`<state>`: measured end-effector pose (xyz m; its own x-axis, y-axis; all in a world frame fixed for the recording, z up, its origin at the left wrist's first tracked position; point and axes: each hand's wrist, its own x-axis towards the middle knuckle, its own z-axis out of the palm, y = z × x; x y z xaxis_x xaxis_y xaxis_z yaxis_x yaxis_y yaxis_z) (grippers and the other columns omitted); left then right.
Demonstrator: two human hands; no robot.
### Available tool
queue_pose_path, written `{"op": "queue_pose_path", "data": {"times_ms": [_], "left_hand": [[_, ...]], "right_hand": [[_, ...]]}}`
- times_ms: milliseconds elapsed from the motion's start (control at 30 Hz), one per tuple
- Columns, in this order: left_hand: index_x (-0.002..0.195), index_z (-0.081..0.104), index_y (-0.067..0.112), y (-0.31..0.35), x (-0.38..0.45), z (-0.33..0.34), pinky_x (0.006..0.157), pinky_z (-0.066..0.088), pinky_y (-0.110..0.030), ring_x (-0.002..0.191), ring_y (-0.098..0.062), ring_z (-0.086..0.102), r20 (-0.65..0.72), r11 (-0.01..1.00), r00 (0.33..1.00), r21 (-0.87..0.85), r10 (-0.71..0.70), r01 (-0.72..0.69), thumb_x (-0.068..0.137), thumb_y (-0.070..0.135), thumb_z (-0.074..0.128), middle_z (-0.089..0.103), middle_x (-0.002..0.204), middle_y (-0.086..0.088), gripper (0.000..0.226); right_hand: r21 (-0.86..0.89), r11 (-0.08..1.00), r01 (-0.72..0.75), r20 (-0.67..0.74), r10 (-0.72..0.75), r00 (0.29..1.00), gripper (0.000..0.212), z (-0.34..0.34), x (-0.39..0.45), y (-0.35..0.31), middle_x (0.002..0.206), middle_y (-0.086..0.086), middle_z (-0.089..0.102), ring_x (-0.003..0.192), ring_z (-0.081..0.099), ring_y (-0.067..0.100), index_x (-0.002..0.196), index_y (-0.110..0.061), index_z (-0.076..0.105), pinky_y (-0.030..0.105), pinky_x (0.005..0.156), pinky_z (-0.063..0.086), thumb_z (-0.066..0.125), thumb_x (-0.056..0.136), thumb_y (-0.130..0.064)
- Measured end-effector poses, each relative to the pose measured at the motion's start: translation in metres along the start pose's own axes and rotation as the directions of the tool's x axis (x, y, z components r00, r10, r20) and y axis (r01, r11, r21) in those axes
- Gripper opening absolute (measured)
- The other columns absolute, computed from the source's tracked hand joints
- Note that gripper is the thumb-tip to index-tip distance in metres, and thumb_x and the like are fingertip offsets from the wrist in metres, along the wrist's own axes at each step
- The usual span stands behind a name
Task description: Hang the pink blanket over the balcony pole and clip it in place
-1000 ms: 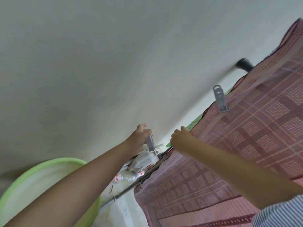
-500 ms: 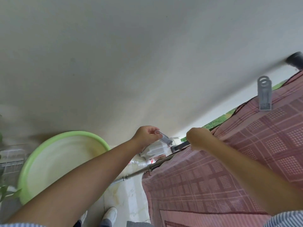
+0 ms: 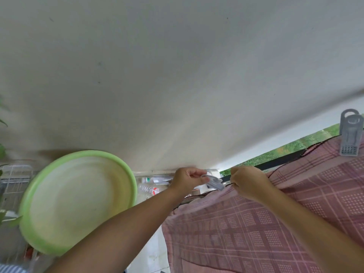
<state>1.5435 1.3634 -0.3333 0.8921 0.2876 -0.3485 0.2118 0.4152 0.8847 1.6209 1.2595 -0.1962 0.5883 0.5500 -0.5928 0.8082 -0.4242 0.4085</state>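
The pink checked blanket (image 3: 266, 229) hangs over the balcony pole and fills the lower right. A grey clip (image 3: 350, 133) grips its top edge at the far right. My left hand (image 3: 189, 180) pinches a second grey clip (image 3: 213, 182) at the blanket's left top corner. My right hand (image 3: 248, 184) is closed on the blanket's upper edge just right of that clip. The pole itself is mostly hidden under the fabric.
A large light-green basin (image 3: 78, 201) leans at the left against the white wall (image 3: 177, 75). Plastic bottles (image 3: 149, 188) lie on the floor behind my left hand. A wire rack (image 3: 11, 184) and plant leaves sit at the far left. Greenery (image 3: 295, 146) shows beyond the railing.
The view has tilted down and left, showing more of the basin. My left hand has turned the clip from upright to lying sideways, toward the blanket edge held by my right hand.
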Motion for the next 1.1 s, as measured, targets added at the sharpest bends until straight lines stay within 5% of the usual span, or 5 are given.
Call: {"op": "queue_pose_path", "data": {"times_ms": [333,600,867,1000,1100], "left_hand": [[0.1,0.064,-0.01,-0.007,0.008,0.017,0.064,0.053,-0.006,0.056,0.008,0.064,0.145,0.999,0.989,-0.045,-0.008,0.015,0.071,-0.009,0.069,0.068,0.052,0.021,0.029],[0.103,0.063,-0.006,-0.008,0.009,0.023,0.06,0.05,-0.005,0.06,0.006,0.065,0.189,0.998,0.981,-0.045,-0.03,0.04,0.075,-0.012,0.064,0.068,0.069,0.009,0.029],[0.141,0.028,0.014,0.01,-0.005,0.004,0.108,0.039,-0.038,0.13,-0.018,0.04,0.369,0.977,0.927,0.211,-0.068,-0.012,0.08,0.002,0.065,0.039,0.141,-0.002,0.073],[0.14,0.03,0.011,0.042,-0.005,-0.02,0.112,0.022,-0.027,0.137,-0.018,0.031,0.268,0.772,0.959,0.588,0.096,-0.241,0.089,0.018,0.055,0.033,0.149,-0.008,0.057],[0.132,0.043,0.005,0.083,-0.013,-0.016,0.11,0.025,-0.025,0.136,-0.021,0.033,0.365,0.489,0.829,0.678,0.425,-0.549,0.092,0.035,0.037,0.044,0.142,-0.013,0.05]], "right_hand": [[0.033,0.999,-0.008,0.0,0.008,1.0,0.022,0.0,0.003,-0.005,0.099,-0.002,0.059,0.073,0.047,0.014,0.094,-0.009,0.065,0.028,0.066,0.045,0.045,0.09,-0.015],[0.045,0.996,0.071,-0.065,-0.068,0.996,0.022,0.007,-0.001,-0.002,0.088,-0.003,0.057,0.089,0.059,0.019,0.098,-0.012,0.066,0.035,0.079,0.053,0.046,0.089,-0.014],[-0.119,0.993,0.028,-0.031,-0.032,0.999,0.025,0.006,-0.012,-0.01,0.107,0.004,0.061,0.103,0.053,0.022,0.104,-0.008,0.062,0.034,0.095,0.037,0.046,0.086,-0.002],[-0.167,0.985,-0.048,-0.369,-0.017,0.929,0.02,0.01,-0.037,-0.011,0.072,-0.002,0.067,0.081,0.063,0.018,0.067,-0.018,0.07,0.044,0.099,0.042,0.06,0.059,-0.002],[-0.062,0.997,-0.045,-0.64,-0.005,0.768,0.026,0.022,-0.066,-0.005,0.068,-0.002,0.066,0.08,0.063,0.017,0.061,-0.017,0.066,0.039,0.095,0.047,0.047,0.061,0.0]]}}
